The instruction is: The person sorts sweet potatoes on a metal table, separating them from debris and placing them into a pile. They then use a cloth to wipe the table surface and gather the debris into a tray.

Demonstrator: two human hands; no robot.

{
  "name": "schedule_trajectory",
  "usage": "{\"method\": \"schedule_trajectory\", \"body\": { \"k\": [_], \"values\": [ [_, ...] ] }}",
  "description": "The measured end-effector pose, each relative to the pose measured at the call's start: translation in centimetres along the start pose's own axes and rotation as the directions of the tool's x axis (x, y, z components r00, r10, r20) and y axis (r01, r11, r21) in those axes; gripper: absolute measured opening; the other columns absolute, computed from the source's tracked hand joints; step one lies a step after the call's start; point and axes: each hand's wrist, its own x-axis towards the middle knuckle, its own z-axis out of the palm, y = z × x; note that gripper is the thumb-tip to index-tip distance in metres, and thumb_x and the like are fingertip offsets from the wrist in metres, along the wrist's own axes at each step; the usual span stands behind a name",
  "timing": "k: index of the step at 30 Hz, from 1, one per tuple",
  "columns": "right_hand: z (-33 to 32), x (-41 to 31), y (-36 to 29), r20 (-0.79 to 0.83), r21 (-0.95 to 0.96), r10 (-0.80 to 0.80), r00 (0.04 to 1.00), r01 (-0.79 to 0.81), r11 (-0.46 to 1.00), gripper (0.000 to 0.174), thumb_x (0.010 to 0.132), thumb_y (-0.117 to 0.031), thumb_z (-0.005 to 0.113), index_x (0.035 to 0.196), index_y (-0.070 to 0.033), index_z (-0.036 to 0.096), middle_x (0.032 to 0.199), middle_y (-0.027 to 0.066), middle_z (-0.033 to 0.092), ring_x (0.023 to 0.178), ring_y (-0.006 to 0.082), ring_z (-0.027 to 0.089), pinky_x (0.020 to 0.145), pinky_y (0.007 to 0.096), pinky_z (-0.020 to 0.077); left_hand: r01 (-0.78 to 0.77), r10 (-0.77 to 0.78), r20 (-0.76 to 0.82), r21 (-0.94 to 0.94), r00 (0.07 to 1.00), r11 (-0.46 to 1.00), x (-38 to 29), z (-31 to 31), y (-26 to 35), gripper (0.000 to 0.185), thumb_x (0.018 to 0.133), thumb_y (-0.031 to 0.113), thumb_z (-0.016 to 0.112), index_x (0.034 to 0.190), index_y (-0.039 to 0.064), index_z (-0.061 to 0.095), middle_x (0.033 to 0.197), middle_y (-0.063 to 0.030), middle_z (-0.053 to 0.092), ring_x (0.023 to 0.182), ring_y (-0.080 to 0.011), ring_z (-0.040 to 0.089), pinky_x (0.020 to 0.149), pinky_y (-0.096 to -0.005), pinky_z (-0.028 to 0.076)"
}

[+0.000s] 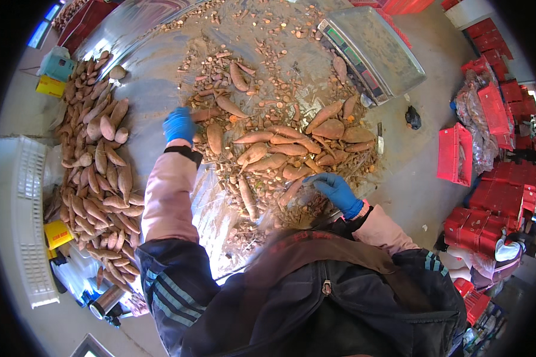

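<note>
My left hand (178,126), in a blue glove, is closed around one end of a reddish-brown sweet potato (206,114), which sticks out to its right at the left edge of a heap. My right hand (338,192), also blue-gloved, is at the near right of this heap with its fingers curved. Its fingertips are by the upper end of another sweet potato (290,193); whether they grip it is unclear. Larger sweet potatoes (288,149) lie between my hands among cut ends, thin roots and soil. A knife (380,139) lies right of the heap.
A larger pile of sweet potatoes (100,178) runs along the left side of the metal table (154,96). A dusty weighing scale (379,53) stands at the far right. Red crates (455,154) are beyond the right side, where a person (496,263) is partly visible. A white crate (31,218) stands far left.
</note>
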Motion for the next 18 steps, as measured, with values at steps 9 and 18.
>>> {"method": "schedule_trajectory", "body": {
  "k": [9,18],
  "values": [
    [-8.1,7.5,-6.5,0.007,-0.261,-0.395,0.919,0.383,0.886,0.025,0.088,-0.014,0.056,0.108,-0.001,0.061,0.103,0.0088,0.064,0.093,0.0144,0.058,0.082,0.0275,0.0461,-0.462,0.363,-0.393,-0.192,0.845,0.866,0.8,-1.9,-1.5,0.018,0.066,-0.002,0.057,0.083,0.003,0.057,0.074,-0.0147,0.057,0.070,-0.0302,0.056,0.060,-0.0347,0.043],
    [-17.9,24.3,-8.3,-0.345,-0.922,-0.381,0.858,-0.234,0.308,0.046,0.082,-0.012,0.057,0.125,-0.025,0.049,0.125,0.0244,0.043,0.100,0.0400,0.054,0.082,0.0415,0.0471,-0.505,0.501,0.085,0.250,0.861,0.826,0.8,4.0,9.3,0.037,0.070,0.011,0.062,0.106,0.020,0.063,0.118,-0.0123,0.053,0.103,-0.0342,0.052,0.088,-0.0392,0.044]
  ]
}}
